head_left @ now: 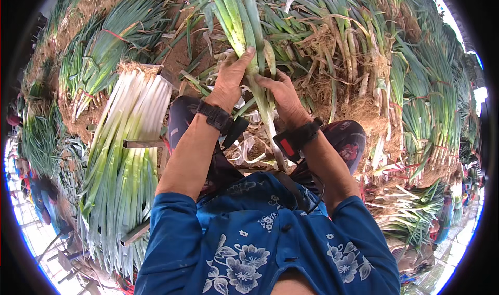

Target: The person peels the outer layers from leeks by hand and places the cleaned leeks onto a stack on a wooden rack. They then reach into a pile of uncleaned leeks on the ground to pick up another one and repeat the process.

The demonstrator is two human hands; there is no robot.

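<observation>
A long leek (262, 100) stands upright before me, green leaves up top and its pale shank slanting down between my knees. My left hand (231, 79) is closed round it just below where the leaves fan out, thumb along the front. Slightly lower on the other side, my right hand (283, 97) has its thumb and fingers closed against the same stalk. A yellowish outer leaf (270, 58) stands partly away from the stalk, just above the right fingers. Whether the right fingers also pinch a strip of skin is hidden.
Cleaned leeks (132, 123) lie stacked on a metal rack (143, 144) at my left, white ends away from me. Untrimmed leeks with dry roots (338, 50) are heaped at the far right. Peeled skins (249, 149) litter the ground between my knees. Tied bundles (112, 37) lie at the far left.
</observation>
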